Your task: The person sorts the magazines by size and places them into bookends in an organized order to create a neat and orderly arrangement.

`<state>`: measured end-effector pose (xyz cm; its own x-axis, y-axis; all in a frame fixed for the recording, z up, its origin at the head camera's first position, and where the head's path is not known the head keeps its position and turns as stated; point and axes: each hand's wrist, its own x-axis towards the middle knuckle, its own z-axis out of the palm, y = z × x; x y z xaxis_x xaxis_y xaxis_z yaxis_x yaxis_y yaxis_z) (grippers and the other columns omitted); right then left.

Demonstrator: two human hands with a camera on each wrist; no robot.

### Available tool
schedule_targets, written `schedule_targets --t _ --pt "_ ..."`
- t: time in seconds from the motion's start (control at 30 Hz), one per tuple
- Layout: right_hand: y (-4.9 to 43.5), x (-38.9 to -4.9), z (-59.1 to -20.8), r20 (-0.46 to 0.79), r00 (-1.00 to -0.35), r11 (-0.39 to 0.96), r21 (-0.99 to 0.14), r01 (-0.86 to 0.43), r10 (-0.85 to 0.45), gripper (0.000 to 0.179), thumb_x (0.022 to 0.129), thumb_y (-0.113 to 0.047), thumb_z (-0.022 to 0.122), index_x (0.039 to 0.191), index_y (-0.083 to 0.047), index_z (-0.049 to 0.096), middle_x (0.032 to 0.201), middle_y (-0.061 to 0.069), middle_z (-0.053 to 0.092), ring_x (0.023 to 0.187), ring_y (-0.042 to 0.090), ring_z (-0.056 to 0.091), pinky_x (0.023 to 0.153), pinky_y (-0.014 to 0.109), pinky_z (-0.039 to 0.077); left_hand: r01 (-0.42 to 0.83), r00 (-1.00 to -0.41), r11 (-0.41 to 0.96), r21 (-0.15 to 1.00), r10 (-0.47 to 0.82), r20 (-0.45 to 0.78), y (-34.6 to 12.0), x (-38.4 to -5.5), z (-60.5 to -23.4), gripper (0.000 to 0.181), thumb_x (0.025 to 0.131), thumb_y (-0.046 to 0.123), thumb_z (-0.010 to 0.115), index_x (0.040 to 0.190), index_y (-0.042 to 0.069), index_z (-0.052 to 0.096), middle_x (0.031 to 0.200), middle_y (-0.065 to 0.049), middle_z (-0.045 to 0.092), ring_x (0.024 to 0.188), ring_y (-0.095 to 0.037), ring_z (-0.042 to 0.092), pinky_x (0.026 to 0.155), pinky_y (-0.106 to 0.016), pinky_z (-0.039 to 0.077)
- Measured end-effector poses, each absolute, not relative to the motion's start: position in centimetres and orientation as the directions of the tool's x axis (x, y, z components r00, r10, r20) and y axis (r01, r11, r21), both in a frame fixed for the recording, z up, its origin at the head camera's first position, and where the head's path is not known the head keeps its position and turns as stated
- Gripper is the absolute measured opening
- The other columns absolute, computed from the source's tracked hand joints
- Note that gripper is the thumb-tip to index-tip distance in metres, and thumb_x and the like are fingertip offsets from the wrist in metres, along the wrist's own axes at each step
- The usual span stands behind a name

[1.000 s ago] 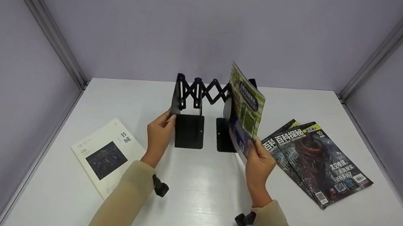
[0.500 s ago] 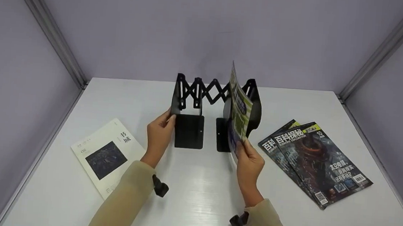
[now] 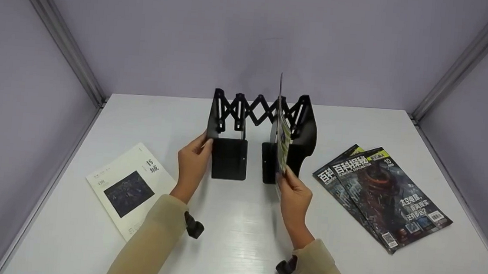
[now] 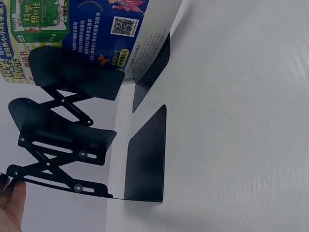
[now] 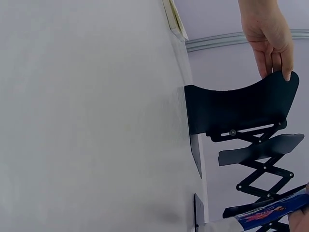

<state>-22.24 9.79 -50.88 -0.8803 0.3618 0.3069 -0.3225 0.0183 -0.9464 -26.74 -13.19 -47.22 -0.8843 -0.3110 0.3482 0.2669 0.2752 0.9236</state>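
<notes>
A black expandable bookend (image 3: pixel 229 159) with scissor-linked plates stands at the far middle of the table. My left hand (image 3: pixel 192 163) pinches the edge of its left end plate, thumb toward the inside; the right wrist view shows that hand (image 5: pixel 269 38) on the plate's upper corner. With my right hand (image 3: pixel 294 202) I grip the near edge of a green and blue magazine (image 3: pixel 284 144). It stands upright, nearly edge-on, inside the bookend's right section, left of the right end plate. Its printed cover (image 4: pixel 96 29) fills the left wrist view's upper left. Whether its bottom touches the base is hidden.
Two dark overlapping magazines (image 3: pixel 389 200) lie on the white table (image 3: pixel 234 258) at the right. A white book (image 3: pixel 130 193) with a dark square picture lies at the left, partly behind my left forearm. Pale walls (image 3: pixel 261 34) enclose the back and sides.
My right hand has moved left, swinging the magazine's near edge left until it stands nearly edge-on. More of the right end plate now shows. The left hand and bookend have kept still.
</notes>
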Motion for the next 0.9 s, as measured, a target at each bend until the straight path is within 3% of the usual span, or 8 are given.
schedule_targets --t 0.2,0.57,0.73,0.9 --pt "9.6 -22.1 -50.8 0.302 -0.896 0.037 -0.951 -0.308 0.326 0.033 0.087 0.003 0.071 0.120 0.002 0.068 0.122 0.024 0.067 0.102 -0.004 0.067 0.079 0.011 0.057 0.264 -0.889 0.265 0.927 -0.307 0.341 -13.2 -26.7 -47.3 0.032 0.097 0.010 0.063 0.128 0.000 0.064 0.128 -0.016 0.067 0.118 -0.027 0.067 0.095 -0.031 0.058" --pt "10.5 -21.8 -50.7 0.316 -0.926 -0.028 -0.944 -0.328 0.206 0.039 0.085 0.005 0.073 0.124 0.004 0.066 0.122 0.027 0.066 0.105 0.006 0.070 0.080 0.017 0.060 0.275 -0.886 0.253 0.927 -0.307 0.347 -13.3 -26.8 -47.4 0.033 0.097 0.009 0.064 0.128 -0.001 0.064 0.127 -0.017 0.067 0.117 -0.028 0.067 0.095 -0.030 0.058" --pt "11.8 -21.7 -50.4 0.303 -0.942 -0.053 -0.948 -0.313 0.143 0.040 0.085 0.003 0.074 0.124 0.005 0.065 0.127 0.024 0.064 0.106 0.005 0.070 0.088 0.022 0.060 0.271 -0.891 0.247 0.930 -0.301 0.340 -13.4 -26.8 -47.5 0.033 0.097 0.010 0.063 0.128 -0.001 0.064 0.127 -0.018 0.067 0.117 -0.028 0.067 0.095 -0.032 0.058" --pt "13.7 -21.4 -49.9 0.276 -0.951 0.006 -0.961 -0.278 0.137 0.036 0.087 0.000 0.074 0.122 0.003 0.068 0.130 0.021 0.064 0.106 0.000 0.069 0.090 0.022 0.059 0.273 -0.892 0.229 0.934 -0.304 0.335 -13.3 -26.9 -47.5 0.033 0.097 0.008 0.063 0.128 -0.003 0.063 0.129 -0.019 0.065 0.119 -0.028 0.065 0.096 -0.030 0.057"
